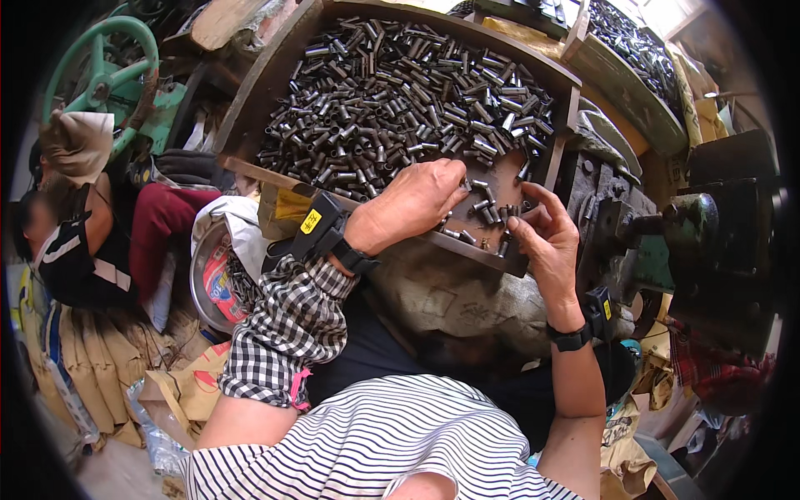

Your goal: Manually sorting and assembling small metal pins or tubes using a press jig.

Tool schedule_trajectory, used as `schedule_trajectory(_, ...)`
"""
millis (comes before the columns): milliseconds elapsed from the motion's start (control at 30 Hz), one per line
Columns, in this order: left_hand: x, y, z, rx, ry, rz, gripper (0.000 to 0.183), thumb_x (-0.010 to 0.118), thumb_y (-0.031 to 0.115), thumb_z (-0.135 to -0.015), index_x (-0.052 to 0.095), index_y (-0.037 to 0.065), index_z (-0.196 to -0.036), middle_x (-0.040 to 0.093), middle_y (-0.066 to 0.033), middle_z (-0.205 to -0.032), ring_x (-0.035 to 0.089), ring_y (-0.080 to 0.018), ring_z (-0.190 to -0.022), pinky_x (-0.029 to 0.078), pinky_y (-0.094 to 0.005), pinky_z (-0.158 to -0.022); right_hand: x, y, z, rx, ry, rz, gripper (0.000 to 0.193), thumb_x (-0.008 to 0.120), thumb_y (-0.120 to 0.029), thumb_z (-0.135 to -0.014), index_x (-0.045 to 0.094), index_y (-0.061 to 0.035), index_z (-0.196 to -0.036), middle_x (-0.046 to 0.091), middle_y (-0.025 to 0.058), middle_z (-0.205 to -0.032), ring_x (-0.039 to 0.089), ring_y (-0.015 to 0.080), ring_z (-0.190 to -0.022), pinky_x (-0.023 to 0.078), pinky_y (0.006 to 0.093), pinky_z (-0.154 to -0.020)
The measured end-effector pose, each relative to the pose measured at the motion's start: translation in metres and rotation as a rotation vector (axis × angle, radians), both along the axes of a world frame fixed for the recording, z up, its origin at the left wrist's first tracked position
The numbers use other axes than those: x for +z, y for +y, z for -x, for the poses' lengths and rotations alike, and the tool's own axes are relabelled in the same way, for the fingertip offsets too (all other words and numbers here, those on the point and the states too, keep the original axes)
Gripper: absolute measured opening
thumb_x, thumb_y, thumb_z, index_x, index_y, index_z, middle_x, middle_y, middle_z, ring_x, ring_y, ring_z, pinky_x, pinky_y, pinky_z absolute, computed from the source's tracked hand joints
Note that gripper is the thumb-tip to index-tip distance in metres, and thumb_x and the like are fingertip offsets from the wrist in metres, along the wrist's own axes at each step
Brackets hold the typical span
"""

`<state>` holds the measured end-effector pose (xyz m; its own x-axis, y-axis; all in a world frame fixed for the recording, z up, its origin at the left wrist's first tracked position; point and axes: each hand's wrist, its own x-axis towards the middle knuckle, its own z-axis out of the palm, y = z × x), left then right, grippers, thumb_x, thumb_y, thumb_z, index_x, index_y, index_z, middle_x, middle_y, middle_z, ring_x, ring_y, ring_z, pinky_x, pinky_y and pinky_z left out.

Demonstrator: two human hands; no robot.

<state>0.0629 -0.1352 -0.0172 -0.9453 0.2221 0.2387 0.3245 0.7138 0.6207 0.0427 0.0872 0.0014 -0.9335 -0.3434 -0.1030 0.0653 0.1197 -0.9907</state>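
metal tubes, hollow, glossy, in a brown tray (worn rim), left hand curled, right hand crooked, both grips unclear

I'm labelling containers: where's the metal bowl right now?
In the head view, the metal bowl sits at the left, just left of the checkered sleeve, with white cloth at its upper rim.

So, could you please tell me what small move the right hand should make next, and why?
Perhaps the right hand should close its fingers on one of the loose metal tubes, since several lie beside them, more sparsely than in the dense pile, toward the near right corner of the tray.
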Motion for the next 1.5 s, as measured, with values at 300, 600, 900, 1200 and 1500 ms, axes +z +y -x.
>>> schedule_trajectory(300,0.003,0.029,0.000,0.015,-0.440,-0.677,0.022,0.058,0.011,-0.090,0.062,0.001,-0.109,0.059,0.0025,-0.072,0.050,-0.0008,-0.056,0.045,-0.0177,-0.050,-0.003,0.004,-0.004,-0.041,-0.198,0.257,0.013,0.056,-0.007,-0.090,0.053,0.0005,-0.100,0.062,0.0063,-0.084,0.065,0.0115,-0.070,0.050,0.0190,-0.055)
schedule_trajectory(600,0.006,0.028,-0.003,0.019,-0.738,-1.170,0.021,0.056,0.012,-0.091,0.058,0.000,-0.108,0.062,-0.0024,-0.082,0.059,-0.0051,-0.061,0.050,-0.0171,-0.050,-0.002,-0.001,-0.003,-0.121,-0.246,0.324,0.012,0.057,-0.008,-0.089,0.052,0.0004,-0.097,0.064,0.0088,-0.081,0.065,0.0119,-0.066,0.051,0.0206,-0.052)
schedule_trajectory(900,0.003,0.027,-0.003,-0.004,-0.802,-1.311,0.020,0.057,0.016,-0.092,0.056,0.001,-0.104,0.062,-0.0043,-0.080,0.062,-0.0069,-0.061,0.050,-0.0165,-0.048,-0.007,-0.003,-0.002,-0.100,-0.337,0.403,0.013,0.058,-0.009,-0.089,0.051,-0.0007,-0.096,0.065,0.0125,-0.083,0.066,0.0131,-0.065,0.052,0.0215,-0.053)
schedule_trajectory(1200,0.002,0.030,-0.002,0.004,-0.781,-1.271,0.020,0.057,0.019,-0.092,0.056,0.001,-0.101,0.061,-0.0047,-0.075,0.060,-0.0068,-0.054,0.048,-0.0158,-0.045,-0.009,-0.003,-0.005,-0.094,-0.337,0.446,0.013,0.058,-0.009,-0.089,0.051,-0.0006,-0.097,0.065,0.0121,-0.081,0.065,0.0129,-0.064,0.052,0.0219,-0.052)
schedule_trajectory(1500,0.003,0.034,-0.005,0.064,-0.807,-1.336,0.018,0.057,0.019,-0.092,0.057,0.001,-0.097,0.060,-0.0037,-0.069,0.056,-0.0060,-0.047,0.043,-0.0156,-0.039,-0.003,-0.007,-0.011,-0.131,-0.361,0.465,0.011,0.059,-0.007,-0.088,0.051,-0.0007,-0.094,0.065,0.0117,-0.080,0.064,0.0121,-0.062,0.052,0.0226,-0.051)
